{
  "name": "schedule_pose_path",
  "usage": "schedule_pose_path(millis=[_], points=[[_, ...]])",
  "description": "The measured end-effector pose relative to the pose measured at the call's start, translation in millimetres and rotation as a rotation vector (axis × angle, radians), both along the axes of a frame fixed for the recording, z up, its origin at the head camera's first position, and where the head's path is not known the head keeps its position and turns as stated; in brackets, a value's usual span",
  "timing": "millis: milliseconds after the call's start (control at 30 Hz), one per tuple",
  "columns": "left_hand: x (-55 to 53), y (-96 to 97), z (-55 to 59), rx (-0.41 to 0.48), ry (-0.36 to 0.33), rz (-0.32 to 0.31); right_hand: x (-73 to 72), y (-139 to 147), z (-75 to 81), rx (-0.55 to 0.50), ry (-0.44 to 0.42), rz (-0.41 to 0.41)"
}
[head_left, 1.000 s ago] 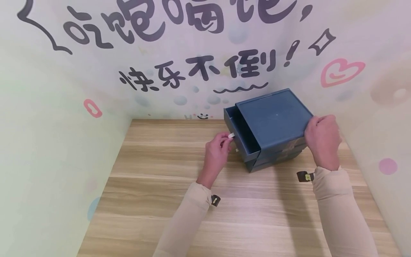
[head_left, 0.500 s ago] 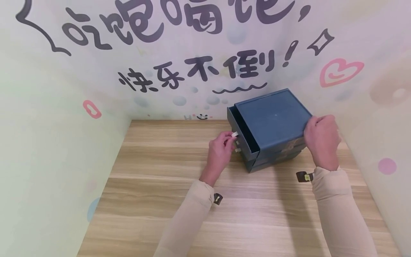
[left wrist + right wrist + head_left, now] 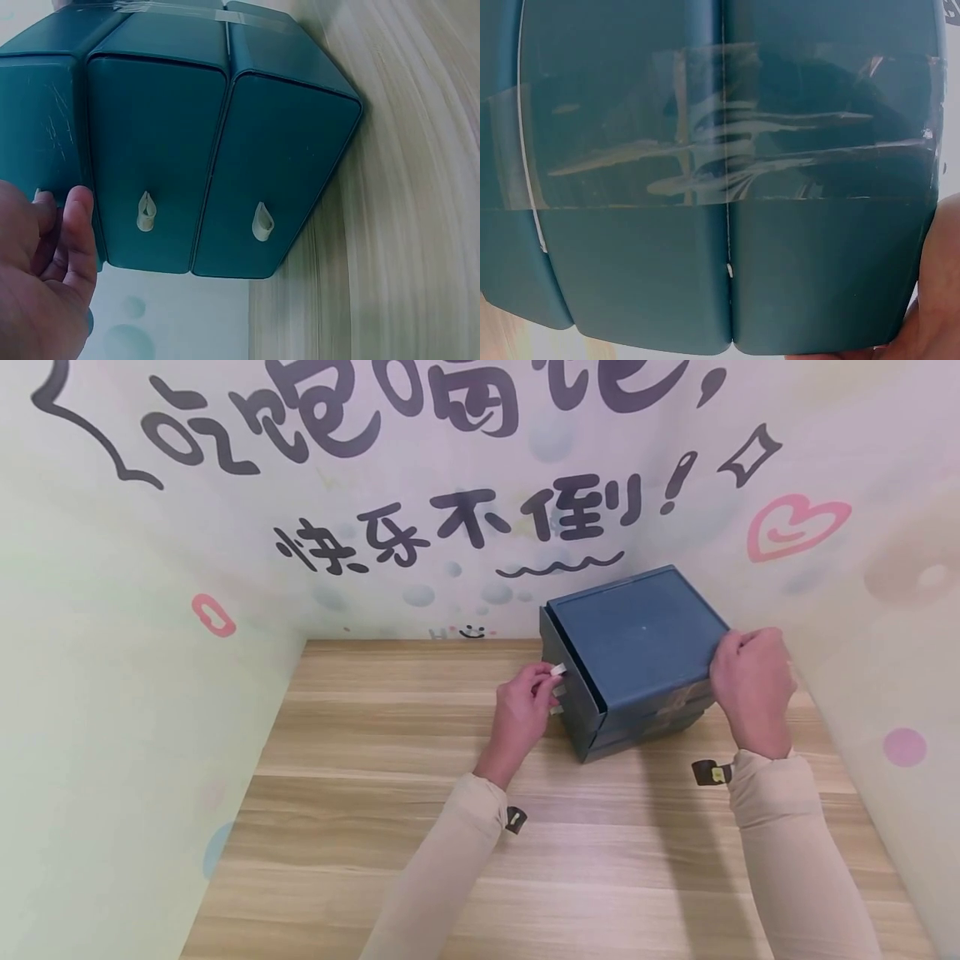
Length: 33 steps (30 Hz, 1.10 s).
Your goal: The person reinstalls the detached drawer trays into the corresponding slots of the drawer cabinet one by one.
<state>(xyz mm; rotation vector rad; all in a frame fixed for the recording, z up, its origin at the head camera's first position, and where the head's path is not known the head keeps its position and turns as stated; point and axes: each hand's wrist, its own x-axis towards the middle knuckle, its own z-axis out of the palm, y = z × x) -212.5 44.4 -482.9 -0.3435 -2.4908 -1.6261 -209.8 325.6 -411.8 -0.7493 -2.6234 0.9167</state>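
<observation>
A blue three-drawer storage box [image 3: 637, 635] stands at the back right of the wooden table. My left hand [image 3: 523, 710] pinches the white pull tab [image 3: 558, 669] on its top drawer [image 3: 558, 639], which sits almost flush with a thin dark gap along its upper edge. Two more loop tabs show in the left wrist view, on the middle drawer [image 3: 161, 150] and the bottom drawer [image 3: 289, 150]. My right hand [image 3: 756, 685] grips the box's right rear corner; some of its fingers are hidden in the head view.
Clear tape [image 3: 727, 135] runs across the box's side over the seams. A printed wall [image 3: 420, 585] rises behind the table [image 3: 390, 760], with side walls left and right. Bare tabletop extends left and in front of the box.
My left hand has moved right with the pull tab, and the top drawer has slid from partly out to nearly closed. My right hand stays on the box corner.
</observation>
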Motion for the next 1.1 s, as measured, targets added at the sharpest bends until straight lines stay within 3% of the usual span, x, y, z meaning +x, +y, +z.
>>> schedule_pose_path(millis=[500, 833, 1100], points=[[-4.2, 5.8, 0.2, 0.028, -0.035, -0.013, 0.5, 1, 0.6, -0.014, -0.008, 0.009], [-5.9, 10.7, -2.6, 0.052, 0.005, -0.008, -0.5, 0, 0.4, -0.003, -0.012, 0.004], [-3.3, 15.2, -5.4, 0.069, 0.02, 0.039, -2.0, -1, -2.4, -0.01, -0.019, 0.0]])
